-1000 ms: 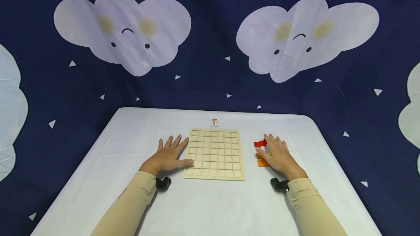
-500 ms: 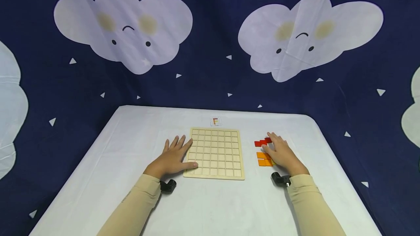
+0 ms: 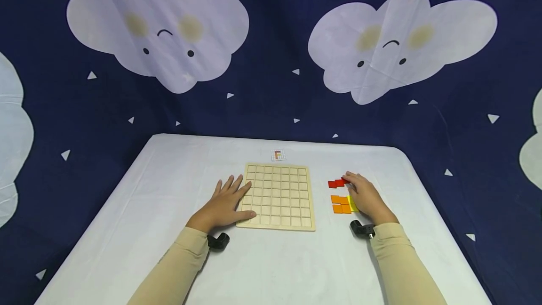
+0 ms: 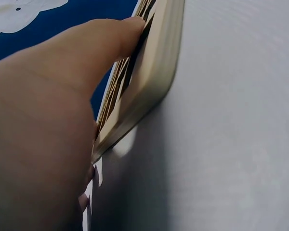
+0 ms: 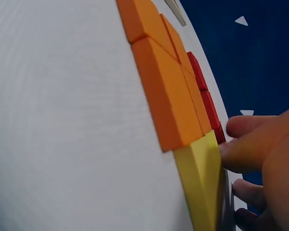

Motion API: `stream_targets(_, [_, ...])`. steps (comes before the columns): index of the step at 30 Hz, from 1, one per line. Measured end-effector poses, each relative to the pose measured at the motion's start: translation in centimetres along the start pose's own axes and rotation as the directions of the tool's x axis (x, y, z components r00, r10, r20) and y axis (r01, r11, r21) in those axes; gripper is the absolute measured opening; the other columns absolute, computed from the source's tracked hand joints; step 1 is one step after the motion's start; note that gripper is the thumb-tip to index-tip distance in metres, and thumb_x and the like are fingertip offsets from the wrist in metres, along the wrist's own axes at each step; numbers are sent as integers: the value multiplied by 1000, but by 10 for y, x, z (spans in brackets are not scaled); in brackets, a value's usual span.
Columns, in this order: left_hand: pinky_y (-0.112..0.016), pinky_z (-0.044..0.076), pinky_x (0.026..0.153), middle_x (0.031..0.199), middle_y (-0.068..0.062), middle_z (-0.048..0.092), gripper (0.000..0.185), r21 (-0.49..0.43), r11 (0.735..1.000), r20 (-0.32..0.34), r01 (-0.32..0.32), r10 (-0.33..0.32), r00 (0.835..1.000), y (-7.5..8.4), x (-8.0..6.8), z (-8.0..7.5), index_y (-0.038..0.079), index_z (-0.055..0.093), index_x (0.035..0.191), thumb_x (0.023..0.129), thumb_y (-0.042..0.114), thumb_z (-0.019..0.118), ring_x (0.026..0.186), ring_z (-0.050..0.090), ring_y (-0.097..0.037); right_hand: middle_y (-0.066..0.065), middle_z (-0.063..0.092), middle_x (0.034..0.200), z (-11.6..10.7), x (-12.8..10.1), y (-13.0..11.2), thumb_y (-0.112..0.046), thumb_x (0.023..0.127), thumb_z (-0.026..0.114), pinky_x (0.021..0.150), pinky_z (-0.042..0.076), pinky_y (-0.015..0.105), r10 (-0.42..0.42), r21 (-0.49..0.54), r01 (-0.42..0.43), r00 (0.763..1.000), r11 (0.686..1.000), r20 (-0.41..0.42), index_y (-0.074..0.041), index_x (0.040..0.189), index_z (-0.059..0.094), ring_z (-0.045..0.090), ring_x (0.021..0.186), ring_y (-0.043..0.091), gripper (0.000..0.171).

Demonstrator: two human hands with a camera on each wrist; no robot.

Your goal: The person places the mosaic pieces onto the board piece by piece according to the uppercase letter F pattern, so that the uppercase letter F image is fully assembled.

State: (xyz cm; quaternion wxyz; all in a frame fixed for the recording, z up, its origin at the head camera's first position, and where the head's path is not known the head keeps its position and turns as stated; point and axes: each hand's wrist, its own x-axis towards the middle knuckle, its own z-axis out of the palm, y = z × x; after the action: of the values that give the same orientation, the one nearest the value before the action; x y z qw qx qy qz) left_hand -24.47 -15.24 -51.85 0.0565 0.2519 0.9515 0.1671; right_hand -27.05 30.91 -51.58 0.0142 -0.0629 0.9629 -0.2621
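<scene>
In the head view, a light wooden grid board (image 3: pixel 279 196) lies on the table. My left hand (image 3: pixel 222 206) rests with spread fingers over its left edge. The thumb (image 4: pixel 120 38) lies across the board's rim (image 4: pixel 159 57) in the left wrist view. Right of the board, several red square blocks (image 3: pixel 336 183) form a slightly stepped row. My right hand (image 3: pixel 367 197) reaches over with bent fingers, thumb and index finger pinching the block at the row's right end. Below that hand lie several orange blocks (image 3: pixel 341 204) with yellow blocks (image 3: pixel 352 204) against their right side.
A small pattern card (image 3: pixel 278 155) with a coloured grid lies just behind the board. The white table (image 3: pixel 279 267) ends at a dark blue cloth (image 3: pixel 271 107) printed with clouds. Black wrist cameras (image 3: pixel 362 229) sit below the hands.
My right thumb has drawn in from the orange blocks toward the index finger at the red row's end, uncovering orange and yellow blocks. My left hand has shifted slightly right, farther onto the board's edge.
</scene>
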Motion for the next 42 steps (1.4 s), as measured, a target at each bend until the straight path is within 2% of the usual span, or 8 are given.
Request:
stream_targets(5, [-65,-2,122,173,-18,15,100,0,1000,-16,-15,15,1000,1,-1,0,12,32,167,94,74,59,158,4,-43,21,51,155,1,-1,-1,3,105,58,117,28,63,5,-1,-5,998,1000,-60,3,144,61,37,147,47,40])
stream_targets(9, [-64,-2,122,173,-16,14,100,14,1000,-17,-12,12,1000,1,-2,0,13,30,168,94,75,58,158,4,-41,24,62,140,0,-3,-1,5,100,64,113,37,63,-17,1,18,990,1000,-137,4,132,70,52,135,47,32])
stream_targets(12, [-62,-2,122,174,-14,13,101,29,1000,-13,-4,4,1000,1,-2,0,15,28,168,94,77,55,158,3,-39,25,67,131,-1,-4,0,6,98,68,109,42,62,-28,-6,27,983,1000,-182,4,124,74,58,127,46,26])
stream_targets(15, [-63,-2,122,173,-15,13,101,22,1000,-25,-8,8,1000,1,-2,1,14,29,168,94,77,56,158,4,-39,25,68,126,-1,-4,1,5,98,70,107,44,61,-25,-7,24,979,1000,-202,3,120,75,60,122,45,22])
stream_targets(22, [-63,-3,122,173,-14,14,102,27,1000,-45,-10,11,999,-2,-1,5,14,30,168,93,79,55,159,5,-39,24,65,127,-1,-4,1,3,101,67,107,45,61,18,-4,-19,979,1000,-202,4,124,73,59,122,45,23])
stream_targets(27, [-62,-2,123,173,-13,13,103,45,999,-31,-3,5,999,-1,-1,4,15,29,168,93,80,53,159,5,-38,25,65,126,-2,-5,0,4,101,68,107,44,60,16,0,-16,970,1000,-241,5,123,73,59,122,45,23])
stream_targets(34, [-63,-2,122,173,-15,16,101,43,999,-30,-9,10,1000,2,-2,1,14,31,168,93,78,55,158,6,-39,23,66,124,-3,-2,-10,4,100,69,107,44,60,-43,20,51,957,998,-286,5,121,73,61,120,43,22])
stream_targets(42, [-62,-2,123,173,-14,15,102,44,999,-37,-4,6,999,-1,-3,4,15,29,168,93,80,52,159,6,-38,17,70,119,9,13,-43,2,97,75,100,52,54,-153,75,186,937,980,-313,3,116,76,66,112,38,19])
